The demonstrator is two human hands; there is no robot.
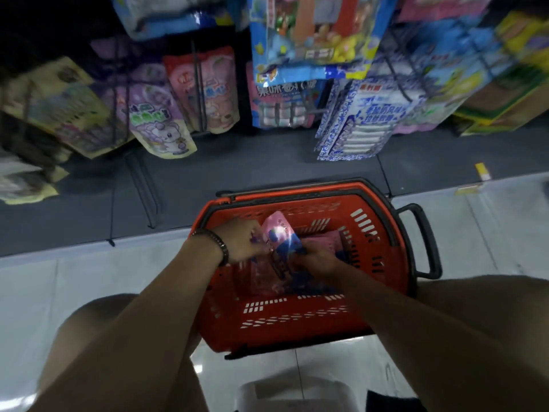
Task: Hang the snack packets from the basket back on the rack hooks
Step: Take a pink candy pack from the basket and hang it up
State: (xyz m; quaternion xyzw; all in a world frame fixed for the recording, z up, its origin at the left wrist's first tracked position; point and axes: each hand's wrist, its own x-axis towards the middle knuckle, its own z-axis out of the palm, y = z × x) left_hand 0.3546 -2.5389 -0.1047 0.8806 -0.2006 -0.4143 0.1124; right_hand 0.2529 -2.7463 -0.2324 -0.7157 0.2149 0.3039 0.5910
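Fingers of left hand (239,242) and right hand (319,260) look clamped on the glossy pink-and-blue snack packet (282,234) between them, down in the red plastic basket (297,328), though blur makes it iffy. Slick film could slip out or drag up the pink packets (331,242) underneath.

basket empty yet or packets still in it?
Not empty. Left hand and right hand grip a pink-blue packet inside the basket; another pink packet lies beside it.
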